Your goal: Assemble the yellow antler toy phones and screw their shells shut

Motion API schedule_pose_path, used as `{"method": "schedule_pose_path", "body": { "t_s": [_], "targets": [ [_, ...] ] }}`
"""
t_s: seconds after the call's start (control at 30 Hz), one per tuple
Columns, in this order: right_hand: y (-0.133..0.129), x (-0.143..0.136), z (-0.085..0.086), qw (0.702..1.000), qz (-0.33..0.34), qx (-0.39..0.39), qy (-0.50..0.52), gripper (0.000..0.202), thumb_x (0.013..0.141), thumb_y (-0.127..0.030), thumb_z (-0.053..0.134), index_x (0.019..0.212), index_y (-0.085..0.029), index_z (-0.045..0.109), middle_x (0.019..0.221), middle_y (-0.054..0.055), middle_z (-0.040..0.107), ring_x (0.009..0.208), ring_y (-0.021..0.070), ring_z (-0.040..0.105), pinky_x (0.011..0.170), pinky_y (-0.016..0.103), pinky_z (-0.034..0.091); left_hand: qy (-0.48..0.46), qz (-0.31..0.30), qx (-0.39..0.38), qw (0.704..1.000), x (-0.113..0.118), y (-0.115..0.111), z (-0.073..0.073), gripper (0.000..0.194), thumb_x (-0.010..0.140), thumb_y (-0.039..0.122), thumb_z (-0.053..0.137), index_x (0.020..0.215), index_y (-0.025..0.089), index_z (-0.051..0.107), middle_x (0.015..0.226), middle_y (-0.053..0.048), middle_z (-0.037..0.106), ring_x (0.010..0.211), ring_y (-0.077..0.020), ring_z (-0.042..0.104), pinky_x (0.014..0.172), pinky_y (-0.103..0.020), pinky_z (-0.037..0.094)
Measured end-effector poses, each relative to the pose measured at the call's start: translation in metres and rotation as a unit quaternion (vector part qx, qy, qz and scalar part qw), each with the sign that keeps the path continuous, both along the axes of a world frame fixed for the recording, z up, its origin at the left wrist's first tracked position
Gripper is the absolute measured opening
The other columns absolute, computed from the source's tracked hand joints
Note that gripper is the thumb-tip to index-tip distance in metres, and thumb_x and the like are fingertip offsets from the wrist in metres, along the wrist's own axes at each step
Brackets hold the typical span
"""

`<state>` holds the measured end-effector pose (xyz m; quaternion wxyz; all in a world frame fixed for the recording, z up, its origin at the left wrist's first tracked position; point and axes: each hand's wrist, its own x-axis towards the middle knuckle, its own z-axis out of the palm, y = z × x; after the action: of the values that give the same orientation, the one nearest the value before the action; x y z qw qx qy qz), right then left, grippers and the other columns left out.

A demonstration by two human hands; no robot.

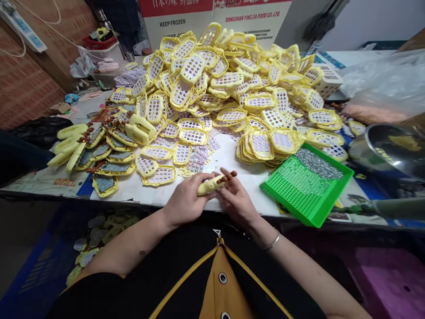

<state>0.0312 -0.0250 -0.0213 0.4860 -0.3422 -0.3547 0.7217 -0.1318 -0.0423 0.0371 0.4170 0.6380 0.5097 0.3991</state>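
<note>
1. My left hand (pixel 184 201) grips a yellow plastic shell (pixel 208 186) by its body; my right hand (pixel 235 199) pinches its brownish end, just above the bench (pixel 232 155) edge.
2. It looks light, stiff and smooth, so it is best held by the sides.
3. Beyond it lies a heap of yellow keypad frames (pixel 232 84), with a green tray (pixel 307 186) to the right, possibly holding screws.

Yellow shells (pixel 229 79) glossy smooth plastic; green tray (pixel 335 195) perforated plastic; bowl (pixel 385 148) shiny metal.
</note>
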Motion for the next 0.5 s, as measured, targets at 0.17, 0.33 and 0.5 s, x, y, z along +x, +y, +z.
{"method": "schedule_pose_path", "body": {
  "t_s": [0.17, 0.33, 0.5],
  "targets": [
    [0.001, 0.013, 0.012, 0.987, 0.015, 0.149, -0.061, 0.054, 0.074, -0.044, 0.073, 0.124, -0.034, 0.053, 0.123, 0.004, 0.063, 0.107, 0.0175, 0.062, 0.095, 0.036, 0.051, -0.373, 0.016, -0.158, 0.914, -0.005, 0.001, -0.008, 0.038, 0.063, 0.028, 0.081, 0.098, 0.026, 0.068, 0.097, 0.001, 0.070, 0.092, -0.0190, 0.064, 0.093, -0.038, 0.046],
    [-0.008, 0.006, 0.027, 0.879, 0.046, 0.412, -0.237, 0.044, 0.085, -0.041, 0.062, 0.123, -0.020, 0.055, 0.118, 0.012, 0.066, 0.106, 0.0210, 0.063, 0.091, 0.037, 0.051, -0.487, 0.052, -0.134, 0.861, -0.009, -0.001, -0.015, 0.036, 0.053, 0.027, 0.087, 0.085, 0.031, 0.072, 0.093, 0.005, 0.070, 0.099, -0.0183, 0.064, 0.100, -0.037, 0.043],
    [-0.013, 0.006, 0.037, 0.783, -0.050, 0.518, -0.342, 0.030, 0.093, -0.034, 0.050, 0.115, -0.015, 0.057, 0.101, 0.013, 0.072, 0.087, 0.0206, 0.067, 0.075, 0.033, 0.053, -0.428, 0.047, -0.125, 0.894, -0.006, -0.004, -0.020, 0.037, 0.052, 0.037, 0.086, 0.085, 0.033, 0.069, 0.093, 0.004, 0.069, 0.105, -0.0217, 0.062, 0.101, -0.042, 0.042]
  ]
}}
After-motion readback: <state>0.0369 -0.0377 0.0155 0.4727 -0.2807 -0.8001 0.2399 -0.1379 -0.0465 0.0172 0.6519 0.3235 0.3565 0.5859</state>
